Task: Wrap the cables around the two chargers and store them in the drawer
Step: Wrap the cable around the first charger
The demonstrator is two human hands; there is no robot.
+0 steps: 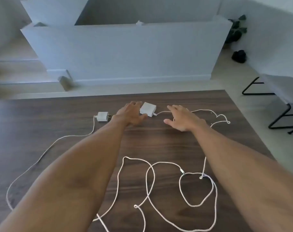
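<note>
Your left hand [131, 114], fingers spread and empty, touches the larger charger [147, 109] at twelve o'clock on the table [33, 118]; grip its body firmly before winding its cable [207, 112].

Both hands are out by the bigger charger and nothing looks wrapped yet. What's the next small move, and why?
Probably close the left hand on the larger charger and lift it. That hand already touches the charger's left side with open fingers, while the right hand hovers open over its cable, ready to start winding. The smaller charger lies untouched to the left, its cable loose on the table.
</note>
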